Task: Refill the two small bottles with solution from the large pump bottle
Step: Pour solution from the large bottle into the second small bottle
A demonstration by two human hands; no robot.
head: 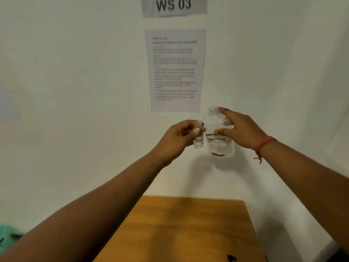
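Note:
My left hand (pixel 179 137) pinches a small clear bottle (pixel 198 142) with a red-edged label; it is upright, its cap off and its mouth bare. My right hand (pixel 239 129) grips the large clear bottle (pixel 219 146), marked "SOLUTION" on a white label, with thumb in front and fingers over its shoulder. The large bottle's pump is off and its threaded neck is bare. Both bottles are held up in the air in front of the wall, side by side and almost touching. Only one small bottle is in view.
A wooden table (pixel 188 229) lies below my arms with a dark mark near its front edge. On the white wall hang an instruction sheet (pixel 175 70) and a "WS 03" sign (pixel 173 5). Green cloth (pixel 9 237) shows at the lower left.

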